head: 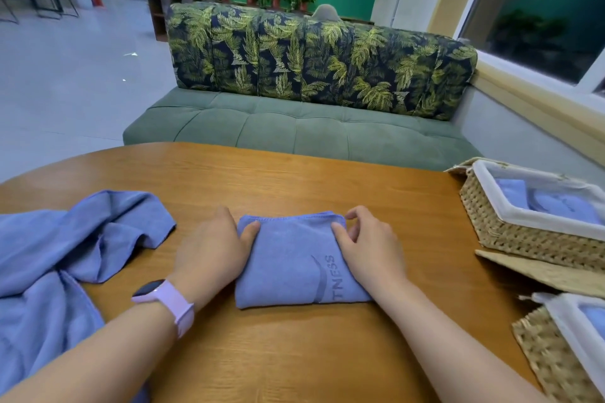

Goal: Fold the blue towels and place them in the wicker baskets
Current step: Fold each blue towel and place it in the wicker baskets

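Towel-folding looks nearly done for this piece: the folded blue towel (296, 263) lies flat on the bench (294, 180) between both hands. The left hand (212, 252) presses its left edge, thumb on top, fingers (226, 216) extended beyond the far corner. The right hand (366, 247) rests on the right edge, thumb on the cloth, fingers (355, 214) loosely curled at the far corner, perhaps pinching the hem; I cannot tell. To finish well, square the far corners under the fingertips, then grip both sides together so layers don't slip, and lift toward the wicker basket (523, 235) beyond the right fingers. Unfolded towels (65, 255) wait outside the left fingers.
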### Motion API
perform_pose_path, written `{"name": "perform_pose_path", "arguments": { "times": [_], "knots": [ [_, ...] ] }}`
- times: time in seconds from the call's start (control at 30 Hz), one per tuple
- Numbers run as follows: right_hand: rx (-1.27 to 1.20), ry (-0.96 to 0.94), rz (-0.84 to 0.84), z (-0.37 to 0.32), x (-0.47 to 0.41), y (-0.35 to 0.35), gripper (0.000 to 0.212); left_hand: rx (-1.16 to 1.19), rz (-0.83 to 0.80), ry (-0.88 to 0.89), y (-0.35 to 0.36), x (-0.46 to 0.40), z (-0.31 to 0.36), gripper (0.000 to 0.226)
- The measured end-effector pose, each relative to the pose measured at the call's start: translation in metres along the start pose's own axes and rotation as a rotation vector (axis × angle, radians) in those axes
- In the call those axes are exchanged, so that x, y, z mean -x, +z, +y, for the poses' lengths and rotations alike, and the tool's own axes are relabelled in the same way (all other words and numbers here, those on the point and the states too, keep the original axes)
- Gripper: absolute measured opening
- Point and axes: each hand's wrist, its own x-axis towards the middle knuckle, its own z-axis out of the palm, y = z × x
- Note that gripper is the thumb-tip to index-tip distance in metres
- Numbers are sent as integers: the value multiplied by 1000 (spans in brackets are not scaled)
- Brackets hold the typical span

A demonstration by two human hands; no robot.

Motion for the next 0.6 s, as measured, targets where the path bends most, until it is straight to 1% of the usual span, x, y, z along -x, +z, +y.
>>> {"name": "perform_pose_path", "arguments": {
  "times": [0.03, 0.07, 0.1, 0.13, 0.17, 0.2, 0.23, 0.27, 0.3, 0.33, 0.37, 0.43, 0.5, 0.53, 0.6],
  "knots": [
    [-36, -40, 45, 0, 0, -4, 20, -46, 20, 2, -6, 2, 1, 39],
    [-89, -103, 115, -2, 0, -10, 17, -78, 95, 54, -9, 6, 3, 33],
    [-145, -186, 185, -5, 1, -17, 12, -76, 208, 173, -11, 12, 7, 25],
    [-186, -275, 214, -9, 2, -21, 9, -49, 292, 323, -11, 19, 15, 14],
    [-203, -358, 180, -16, 5, -24, 12, -17, 318, 483, -9, 27, 22, 5],
    [-206, -427, 88, -23, 10, -22, 16, -13, 291, 626, -3, 34, 28, 5],
    [-192, -472, -32, -30, 15, -17, 19, -26, 225, 736, 5, 37, 31, 12],
    [-169, -497, -140, -35, 20, -9, 20, -52, 136, 787, 13, 40, 31, 21],
    [-138, -501, -217, -36, 25, -1, 24, -85, 54, 796, 20, 41, 28, 33],
    [-98, -491, -261, -35, 29, 6, 31, -138, 7, 787, 28, 41, 23, 45],
    [-42, -479, -279, -33, 32, 12, 42, -205, -5, 764, 35, 41, 19, 53],
    [94, -466, -284, -28, 34, 17, 61, -298, -33, 711, 42, 41, 12, 57],
    [180, -440, -312, -26, 34, 15, 65, -298, -52, 628, 40, 38, 10, 64],
    [192, -418, -326, -26, 33, 13, 63, -258, -69, 581, 37, 36, 8, 74],
    [197, -372, -344, -25, 32, 9, 64, -145, -153, 455, 31, 32, 2, 97]
  ]
}}
